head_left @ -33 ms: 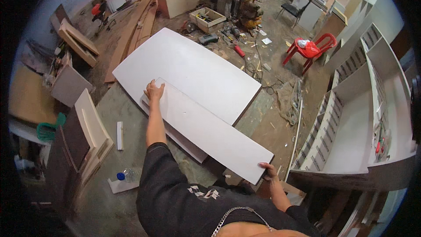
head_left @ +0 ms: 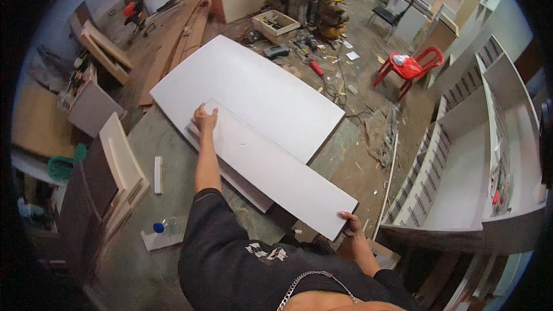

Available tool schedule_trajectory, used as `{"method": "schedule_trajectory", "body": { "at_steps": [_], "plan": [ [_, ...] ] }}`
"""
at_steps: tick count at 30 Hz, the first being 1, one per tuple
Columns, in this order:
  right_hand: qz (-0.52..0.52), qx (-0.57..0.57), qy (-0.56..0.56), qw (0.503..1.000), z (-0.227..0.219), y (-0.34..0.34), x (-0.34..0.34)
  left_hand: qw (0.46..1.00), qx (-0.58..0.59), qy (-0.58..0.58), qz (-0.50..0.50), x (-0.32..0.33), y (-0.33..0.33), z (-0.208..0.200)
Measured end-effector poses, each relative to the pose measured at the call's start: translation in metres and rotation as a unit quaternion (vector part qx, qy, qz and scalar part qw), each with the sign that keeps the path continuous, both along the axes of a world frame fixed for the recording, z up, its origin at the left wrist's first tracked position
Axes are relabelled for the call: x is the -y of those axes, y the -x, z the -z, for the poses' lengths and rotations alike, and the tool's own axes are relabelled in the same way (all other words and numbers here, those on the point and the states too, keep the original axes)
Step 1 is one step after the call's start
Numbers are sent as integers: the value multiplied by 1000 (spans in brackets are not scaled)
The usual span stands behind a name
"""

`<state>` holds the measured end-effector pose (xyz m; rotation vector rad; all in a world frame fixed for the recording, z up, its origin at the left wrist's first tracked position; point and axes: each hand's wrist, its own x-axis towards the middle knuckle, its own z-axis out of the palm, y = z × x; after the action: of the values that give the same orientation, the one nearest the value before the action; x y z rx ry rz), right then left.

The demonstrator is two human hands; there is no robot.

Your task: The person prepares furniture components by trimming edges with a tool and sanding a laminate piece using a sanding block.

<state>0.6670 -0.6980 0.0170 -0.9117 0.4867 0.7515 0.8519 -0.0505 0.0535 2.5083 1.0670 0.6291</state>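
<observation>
So the long white board (head_left: 276, 167) is stretched between both hands, running diagonally from the left hand's end, farther out, to the right hand's end, closer in. Right hand (head_left: 353, 226) has a proper hold on its near corner: thumb on the top face, fingers tucked around the end and mostly hidden under it, closed down to about the board's thickness. Left hand (head_left: 205, 120) is on the far end, thumb lying on the white face and fingers spread away from it at the edge, but honestly I can't tell if it's pinching or just steadying. Just beyond the left hand there's a bigger white panel (head_left: 247, 86), with the held board overlapping its near side. Another white board (head_left: 245, 190) pokes out below the left hand, on the body side. Left of that hand, a small white strip (head_left: 158, 175) lies on the greenish-grey surface (head_left: 138, 144), and closer in is a clear bottle (head_left: 172, 226) with a blue cap. Well past the right hand sits 1 red chair (head_left: 427, 64).
</observation>
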Motion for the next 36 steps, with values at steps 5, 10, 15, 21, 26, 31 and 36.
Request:
{"method": "schedule_trajectory", "body": {
  "at_steps": [5,10,15,21,26,31,36],
  "plan": [
    [33,16,-15,999,9,-33,-76,958,277,61,42,123,71,-3],
    [33,22,-49,998,40,-66,-193,955,268,67,109,233,239,-35],
    [-141,243,152,948,53,-101,-244,983,139,96,67,336,419,-38],
    [-277,515,265,767,74,-107,-157,937,126,296,-133,443,562,1],
    [-197,473,200,835,89,-19,-73,953,90,277,-80,455,603,3],
    [-322,417,259,809,94,103,-16,954,68,285,-66,435,608,-3],
    [-469,441,250,723,64,202,-32,970,60,224,-73,428,657,-19]
  ]
}}
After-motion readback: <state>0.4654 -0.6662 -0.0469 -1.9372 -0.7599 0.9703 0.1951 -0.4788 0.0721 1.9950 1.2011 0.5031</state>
